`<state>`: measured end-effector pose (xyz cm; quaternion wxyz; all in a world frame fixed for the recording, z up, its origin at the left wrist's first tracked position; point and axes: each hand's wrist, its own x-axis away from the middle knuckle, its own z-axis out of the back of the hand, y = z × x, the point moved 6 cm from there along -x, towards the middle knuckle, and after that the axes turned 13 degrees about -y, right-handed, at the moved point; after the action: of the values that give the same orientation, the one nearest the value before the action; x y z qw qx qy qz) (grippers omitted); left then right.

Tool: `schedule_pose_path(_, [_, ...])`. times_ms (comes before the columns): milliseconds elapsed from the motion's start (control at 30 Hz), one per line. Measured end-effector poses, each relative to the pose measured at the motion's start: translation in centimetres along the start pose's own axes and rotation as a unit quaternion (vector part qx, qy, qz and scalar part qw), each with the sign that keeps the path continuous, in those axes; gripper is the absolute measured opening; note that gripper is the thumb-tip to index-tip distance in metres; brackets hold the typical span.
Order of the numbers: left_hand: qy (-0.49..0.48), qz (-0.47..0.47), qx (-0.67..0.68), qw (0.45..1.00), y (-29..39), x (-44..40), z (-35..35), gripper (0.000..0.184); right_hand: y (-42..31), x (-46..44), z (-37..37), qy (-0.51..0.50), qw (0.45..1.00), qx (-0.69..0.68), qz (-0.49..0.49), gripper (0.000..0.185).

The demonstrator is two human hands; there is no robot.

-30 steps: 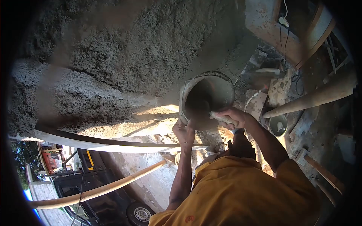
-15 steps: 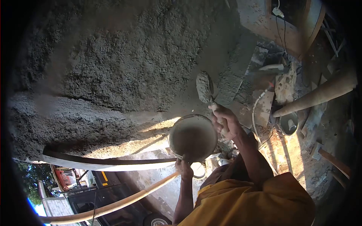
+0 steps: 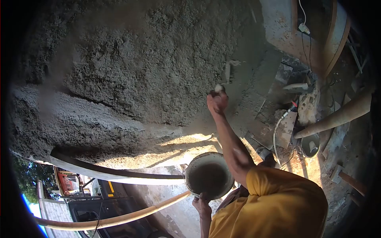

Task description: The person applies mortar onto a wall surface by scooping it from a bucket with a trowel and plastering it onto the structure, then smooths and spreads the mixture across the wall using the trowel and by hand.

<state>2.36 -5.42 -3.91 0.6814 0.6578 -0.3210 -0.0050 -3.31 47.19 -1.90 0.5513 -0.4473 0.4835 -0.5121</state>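
Note:
A round bucket (image 3: 190,180) with grey mortar inside is held by its rim in my left hand (image 3: 202,204), at the lower middle. My right arm is stretched out toward the rough grey mortar-covered wall (image 3: 151,63). My right hand (image 3: 217,101) is closed around the handle of a trowel (image 3: 228,73). The trowel blade shows edge-on against the wall, where the rough coating meets a smoother, darker patch (image 3: 248,59). Whether mortar is on the blade cannot be made out.
A wooden pole (image 3: 337,117) slants in from the right, above a small bucket (image 3: 310,144). A hose (image 3: 275,139) and a hammer (image 3: 349,180) lie nearby. A long curved board (image 3: 119,174), another pole (image 3: 119,224) and a dark vehicle (image 3: 127,208) are at the lower left.
The trowel was in the bucket, came out loaded with mortar, and is now up at the wall with my right arm extended. My left hand has lowered the bucket.

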Motion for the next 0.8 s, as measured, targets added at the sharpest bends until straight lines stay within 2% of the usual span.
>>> schedule_pose_path(33, [-0.002,0.000,0.000,1.000,0.1,-0.2,-0.2,0.033,-3.4,1.0,-1.6,-0.094,0.986,-0.136,0.032,0.027])
schedule_pose_path(67, [-0.019,-0.011,0.007,1.000,0.1,-1.8,-1.2,0.033,-8.1,3.9,-1.6,-0.184,0.973,-0.116,0.075,0.036])
schedule_pose_path(100, [-0.032,-0.018,0.017,0.999,-0.5,-2.7,-2.1,0.034,-10.8,7.1,-1.9,-0.223,0.949,-0.146,0.169,0.043])
schedule_pose_path(133, [-0.031,-0.010,0.017,0.999,-0.7,-1.2,-1.6,0.035,-12.4,10.5,-1.2,-0.212,0.945,-0.167,0.185,0.045])
schedule_pose_path(167, [-0.056,-0.044,-0.042,0.997,1.2,-0.6,-3.8,0.039,-13.3,12.5,-0.3,-0.197,0.941,-0.188,0.203,0.046])
schedule_pose_path(267, [-0.054,-0.037,-0.064,0.996,-0.2,-1.5,-4.6,0.045,-7.3,12.1,0.5,-0.275,0.937,-0.194,0.089,0.044])
schedule_pose_path(333, [-0.026,-0.030,-0.084,0.996,-0.5,-1.0,-5.5,0.047,0.5,8.9,0.6,-0.258,0.956,-0.136,-0.023,0.031])
schedule_pose_path(400, [-0.061,-0.098,-0.217,0.969,-0.4,-0.8,-6.5,0.044,7.0,4.0,0.2,-0.256,0.888,-0.292,-0.247,0.015])
schedule_pose_path(433, [-0.116,-0.192,-0.368,0.902,-0.8,-0.4,-6.3,0.042,8.9,2.1,0.2,-0.252,0.830,-0.362,-0.342,0.013])
schedule_pose_path(467, [-0.138,-0.301,-0.491,0.806,-1.4,0.3,-5.9,0.040,11.2,-1.0,-0.5,-0.226,0.835,-0.364,-0.346,0.010])
schedule_pose_path(500, [-0.084,-0.196,-0.370,0.904,-1.9,0.0,-5.3,0.040,13.4,-3.7,-1.5,-0.205,0.819,-0.387,-0.371,0.009])
schedule_pose_path(533, [-0.025,-0.085,-0.236,0.968,-2.3,0.9,-5.9,0.040,15.6,-5.9,-2.8,-0.191,0.813,-0.403,-0.375,0.009])
schedule_pose_path(567, [0.039,0.027,-0.090,0.995,-3.9,1.6,-6.2,0.040,17.4,-7.8,-4.4,-0.195,0.795,-0.450,-0.357,0.013])
schedule_pose_path(600, [0.059,0.058,-0.048,0.995,-5.2,2.3,-5.6,0.042,18.8,-9.4,-6.1,-0.197,0.779,-0.482,-0.350,0.017])
schedule_pose_path(700, [0.061,0.071,-0.049,0.994,-4.2,3.9,-8.4,0.044,17.8,-12.1,-9.5,-0.193,0.744,-0.518,-0.375,0.014])
schedule_pose_path(800, [0.055,0.072,-0.087,0.992,-5.5,5.8,-7.1,0.047,15.3,-10.8,-13.5,-0.203,0.726,-0.565,-0.337,0.017])
